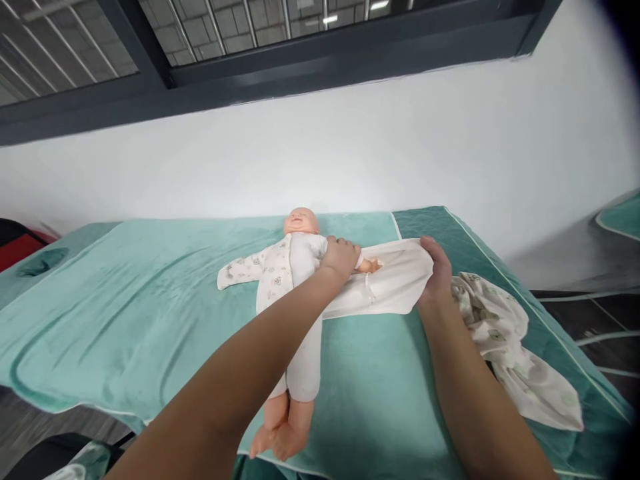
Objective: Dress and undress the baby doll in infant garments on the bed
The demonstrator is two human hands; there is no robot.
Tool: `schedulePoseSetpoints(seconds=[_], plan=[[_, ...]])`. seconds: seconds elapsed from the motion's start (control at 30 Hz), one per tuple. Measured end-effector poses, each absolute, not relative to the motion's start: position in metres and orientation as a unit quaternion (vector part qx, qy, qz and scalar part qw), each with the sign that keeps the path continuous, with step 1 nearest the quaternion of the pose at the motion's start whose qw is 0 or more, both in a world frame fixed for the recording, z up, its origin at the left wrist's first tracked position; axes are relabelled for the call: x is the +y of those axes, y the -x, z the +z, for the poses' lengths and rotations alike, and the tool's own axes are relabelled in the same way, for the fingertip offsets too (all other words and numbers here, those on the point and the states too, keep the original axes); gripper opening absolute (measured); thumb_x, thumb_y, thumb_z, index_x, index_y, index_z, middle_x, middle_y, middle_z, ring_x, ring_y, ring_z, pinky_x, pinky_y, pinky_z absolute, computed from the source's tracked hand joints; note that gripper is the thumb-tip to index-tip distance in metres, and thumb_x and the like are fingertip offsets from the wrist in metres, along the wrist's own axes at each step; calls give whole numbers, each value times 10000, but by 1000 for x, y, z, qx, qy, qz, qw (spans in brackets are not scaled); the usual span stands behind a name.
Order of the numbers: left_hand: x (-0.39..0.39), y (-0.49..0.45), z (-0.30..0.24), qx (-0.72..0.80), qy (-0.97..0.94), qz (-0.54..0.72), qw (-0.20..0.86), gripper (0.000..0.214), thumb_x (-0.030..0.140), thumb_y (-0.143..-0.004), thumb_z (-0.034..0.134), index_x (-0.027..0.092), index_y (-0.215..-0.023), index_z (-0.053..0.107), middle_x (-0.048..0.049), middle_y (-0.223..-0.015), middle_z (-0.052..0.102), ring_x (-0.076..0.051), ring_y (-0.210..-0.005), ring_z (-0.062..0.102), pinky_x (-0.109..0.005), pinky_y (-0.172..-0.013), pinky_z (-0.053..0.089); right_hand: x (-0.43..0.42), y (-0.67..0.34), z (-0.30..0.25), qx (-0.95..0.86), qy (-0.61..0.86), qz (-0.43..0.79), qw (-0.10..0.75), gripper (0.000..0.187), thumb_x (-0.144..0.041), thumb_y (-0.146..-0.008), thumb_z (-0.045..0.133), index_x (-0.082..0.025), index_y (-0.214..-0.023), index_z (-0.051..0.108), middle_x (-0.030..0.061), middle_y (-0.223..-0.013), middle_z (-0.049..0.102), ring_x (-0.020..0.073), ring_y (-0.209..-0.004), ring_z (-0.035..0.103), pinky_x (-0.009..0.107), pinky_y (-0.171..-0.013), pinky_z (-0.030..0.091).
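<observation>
2 bare hands are working on a pale plastic baby doll (296, 267) that is lying face up on a teal towel-covered table (125, 300). The left hand (341, 257) is resting curled on the doll's shoulder; whether it is gripping cannot be told. The right hand (436, 267) is pinching the edge of a loose white cotton garment (395, 287), which is spreading sideways. 1 arm is sitting in a printed sleeve (245, 269) and the other small arm (370, 265) is showing bare, so the sleeve work seems about half done. A crumpled printed cloth (505, 333) is lying beside the right wrist.
</observation>
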State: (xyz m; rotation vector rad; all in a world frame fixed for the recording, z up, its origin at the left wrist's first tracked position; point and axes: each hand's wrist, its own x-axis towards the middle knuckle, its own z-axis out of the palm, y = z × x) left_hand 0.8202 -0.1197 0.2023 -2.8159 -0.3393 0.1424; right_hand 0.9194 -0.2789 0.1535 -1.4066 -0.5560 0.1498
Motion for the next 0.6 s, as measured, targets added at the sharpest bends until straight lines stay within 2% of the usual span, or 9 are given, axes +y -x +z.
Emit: schedulePoseSetpoints(seconds=[0.1, 0.23, 0.33, 0.4, 0.47, 0.53, 0.6], plan=[[-123, -821, 190, -130, 982, 27, 138, 293, 184, -917, 491, 166, -1196, 579, -154, -1173, 655, -290, -1086, 569, -458, -961, 350, -268, -892, 159, -253, 594, 120, 754, 371, -636, -826, 500, -266, -824, 475, 9, -638, 479, 248, -741, 589, 390, -738, 509], [-122, -818, 187, -135, 984, -12, 118, 337, 266, -912, 515, 126, -1216, 547, -182, -1214, 605, -297, -1111, 562, -470, -1009, 340, -260, -862, 162, -287, 562, 211, 746, 303, -552, -813, 555, -264, -857, 470, 17, -712, 563, 257, -823, 626, 406, -769, 520], [-116, -813, 198, -89, 994, -26, 54, 387, 367, -872, 561, 163, -1200, 552, -140, -1251, 592, -282, -1103, 579, -461, -1024, 358, -259, -856, 162, -313, 532, 274, 738, 303, -527, -794, 587, -273, -934, 501, 19, -818, 618, 237, -810, 624, 386, -751, 517], [-111, -809, 210, -46, 998, -19, -50, 272, 349, -855, 546, 199, -1076, 597, -80, -1132, 656, -238, -996, 619, -404, -942, 422, -259, -856, 163, -331, 517, 312, 725, 354, -518, -778, 616, -279, -1025, 527, 27, -911, 645, 225, -810, 623, 364, -733, 518], [-102, -805, 222, -27, 988, -18, -150, 157, 268, -823, 526, 209, -938, 615, -33, -959, 695, -194, -846, 630, -331, -790, 457, -258, -857, 163, -350, 513, 339, 706, 444, -512, -761, 651, -284, -1124, 536, 42, -1023, 658, 220, -836, 628, 348, -729, 522], [-91, -802, 232, -33, 980, -46, -189, 141, 203, -776, 519, 206, -874, 620, -16, -875, 697, -174, -765, 614, -293, -677, 437, -258, -856, 164, -368, 502, 359, 696, 491, -493, -755, 679, -285, -1179, 546, 55, -1120, 657, 217, -885, 635, 340, -756, 529], [-77, -798, 240, -39, 977, -83, -192, 169, 156, -736, 516, 198, -851, 632, -17, -871, 699, -169, -756, 607, -282, -650, 423, -258, -854, 165, -383, 474, 381, 696, 462, -452, -773, 694, -286, -1187, 573, 55, -1162, 658, 210, -934, 643, 332, -802, 529]])
